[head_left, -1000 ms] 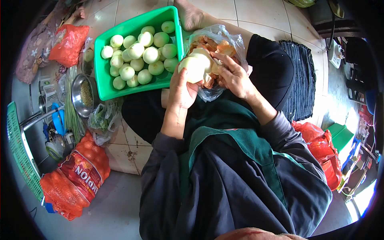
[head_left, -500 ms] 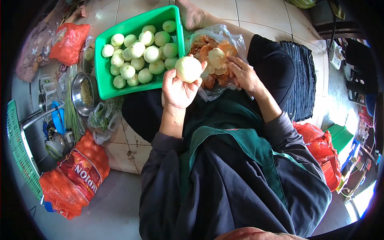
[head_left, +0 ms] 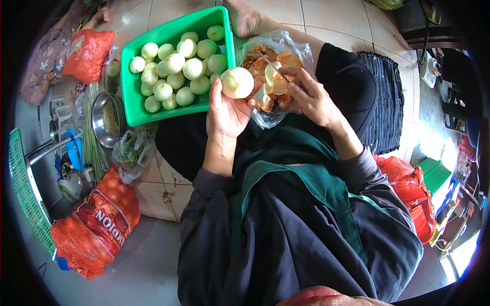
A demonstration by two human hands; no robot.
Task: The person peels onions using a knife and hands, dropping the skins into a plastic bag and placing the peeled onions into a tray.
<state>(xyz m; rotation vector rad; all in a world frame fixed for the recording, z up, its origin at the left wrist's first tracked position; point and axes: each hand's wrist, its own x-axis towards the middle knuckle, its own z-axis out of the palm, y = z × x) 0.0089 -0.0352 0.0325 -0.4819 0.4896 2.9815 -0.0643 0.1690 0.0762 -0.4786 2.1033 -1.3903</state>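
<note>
The peeled onion [head_left: 237, 82] sits up on the fingertips of my left hand [head_left: 228, 116], raised just beside the near right corner of the green tub [head_left: 132, 102]. That grip is half open: thumb on the left, fingers curled under and behind, palm turned up and bare. My right hand [head_left: 312, 101] has a narrow grip, closed on what I read from here as a small knife [head_left: 273, 66] (the handle is lost in the fingers).

The relation I'd mind is this: the onion lies to the left of the right-hand grip, a short gap away, and the left hand is plainly the nearer one. The blade's long axis slants forward and left, its tip passing beyond the onion rather than at it; I see no contact. The onion is so nearly round that I can't name a long axis, nor can I tell which way its root end points.

Under the blade, a clear plastic bag [head_left: 301, 51] gapes, filled with papery skins [head_left: 288, 60]. More peeled onions [head_left: 174, 64] lie in the tub. Farther out, a steel bowl [head_left: 97, 120] and a red mesh sack [head_left: 99, 224] rest to the left, and a dark woven mat [head_left: 380, 102] covers tiles on the right.
</note>
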